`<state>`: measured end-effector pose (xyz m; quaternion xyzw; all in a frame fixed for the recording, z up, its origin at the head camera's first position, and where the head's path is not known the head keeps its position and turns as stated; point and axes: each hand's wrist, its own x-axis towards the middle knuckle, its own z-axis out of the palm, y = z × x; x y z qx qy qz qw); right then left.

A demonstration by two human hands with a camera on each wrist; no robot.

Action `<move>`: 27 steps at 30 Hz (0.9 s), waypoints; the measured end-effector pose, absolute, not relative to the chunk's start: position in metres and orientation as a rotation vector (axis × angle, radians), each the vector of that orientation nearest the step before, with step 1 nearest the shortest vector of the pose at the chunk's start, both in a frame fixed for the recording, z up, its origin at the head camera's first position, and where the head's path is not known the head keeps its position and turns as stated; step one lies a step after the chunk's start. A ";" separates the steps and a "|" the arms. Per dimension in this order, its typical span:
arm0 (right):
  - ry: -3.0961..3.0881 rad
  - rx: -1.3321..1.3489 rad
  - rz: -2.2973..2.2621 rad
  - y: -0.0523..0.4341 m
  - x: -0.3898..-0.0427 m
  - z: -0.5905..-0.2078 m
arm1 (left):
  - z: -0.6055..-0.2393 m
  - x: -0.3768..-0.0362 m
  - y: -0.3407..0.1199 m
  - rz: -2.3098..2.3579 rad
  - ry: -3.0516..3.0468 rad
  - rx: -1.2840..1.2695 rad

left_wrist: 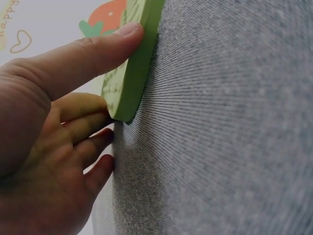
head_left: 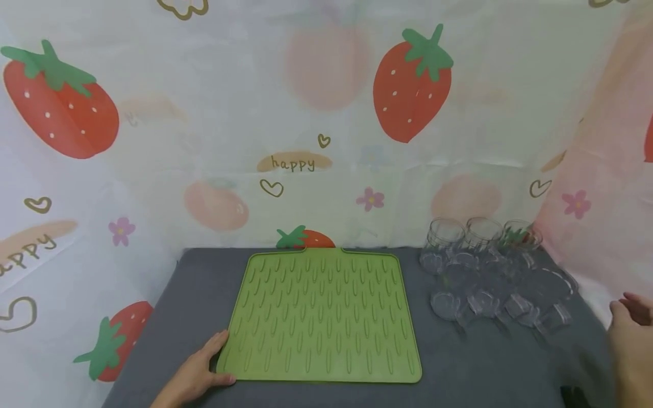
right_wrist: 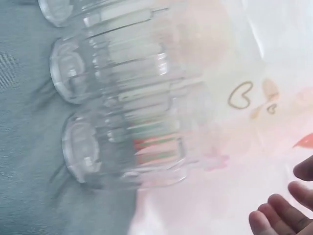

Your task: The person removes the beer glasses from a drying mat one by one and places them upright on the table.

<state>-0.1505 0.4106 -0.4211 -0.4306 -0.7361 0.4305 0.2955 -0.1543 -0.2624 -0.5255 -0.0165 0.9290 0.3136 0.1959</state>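
A green drying mat (head_left: pixel 321 317) with raised ridges lies on the grey table in the head view. My left hand (head_left: pixel 196 368) is at its front left corner, with the thumb on the front edge and the fingers along the left side. In the left wrist view, the thumb (left_wrist: pixel 93 61) touches the edge of the mat (left_wrist: pixel 134 78), and the fingers lie beside the corner. My right hand (head_left: pixel 632 340) is raised at the right edge, fingers loosely bent, holding nothing. It is apart from several clear glasses (right_wrist: pixel 80 147), which stand to its left.
The clear glasses (head_left: pixel 484 232) stand grouped at the back right of the table, their outlines overlapping. Strawberry-print cloth (head_left: pixel 326 113) hangs behind and at both sides. A small black object (head_left: pixel 573 396) shows at the bottom right.
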 end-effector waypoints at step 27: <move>-2.360 -0.259 0.839 0.331 -0.179 -0.391 | -0.489 -0.178 -0.235 1.116 2.902 0.025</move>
